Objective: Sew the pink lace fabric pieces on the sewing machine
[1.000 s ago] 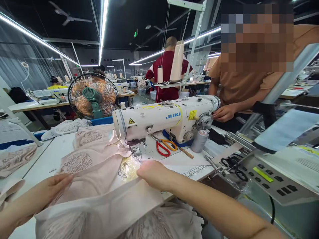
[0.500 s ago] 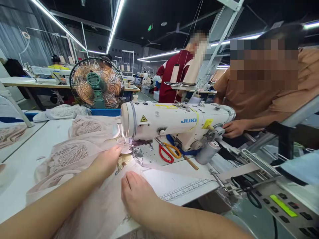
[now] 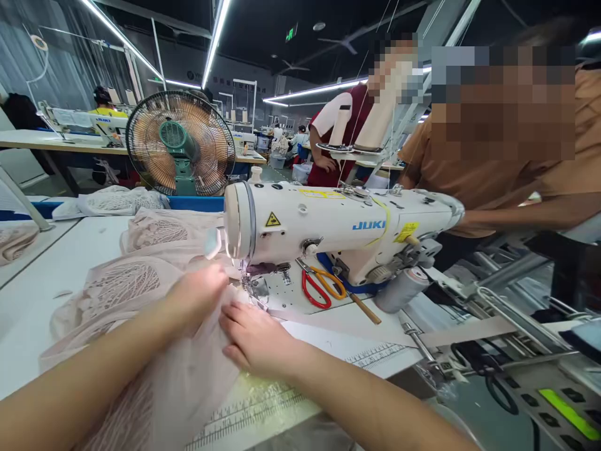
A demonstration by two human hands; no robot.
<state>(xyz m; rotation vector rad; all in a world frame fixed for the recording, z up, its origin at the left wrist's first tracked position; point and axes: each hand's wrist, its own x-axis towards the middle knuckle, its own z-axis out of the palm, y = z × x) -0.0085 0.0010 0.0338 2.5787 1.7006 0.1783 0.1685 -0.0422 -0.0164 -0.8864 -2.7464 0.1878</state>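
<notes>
A sheer pale pink lace fabric runs from the front edge of the table up to the white sewing machine. Close to the presser foot, my left hand is closed on the fabric, its fingertips partly blurred. Just in front and to the right, my right hand has its fingers bent over the fabric's edge, closed on it with the thumb lower down. The needle point is mostly hidden behind the machine head and my left fingers.
Red-and-orange-handled scissors, a wooden-handled tool and a grey thread cone lie right of the needle. A printed ruler marks the front edge. Behind are a fan and a co-worker in an orange-brown shirt.
My right hand has moved up and slightly left, nearer the needle. The fabric has shifted left, baring more ruler at the front. My left hand has drawn slightly nearer me.
</notes>
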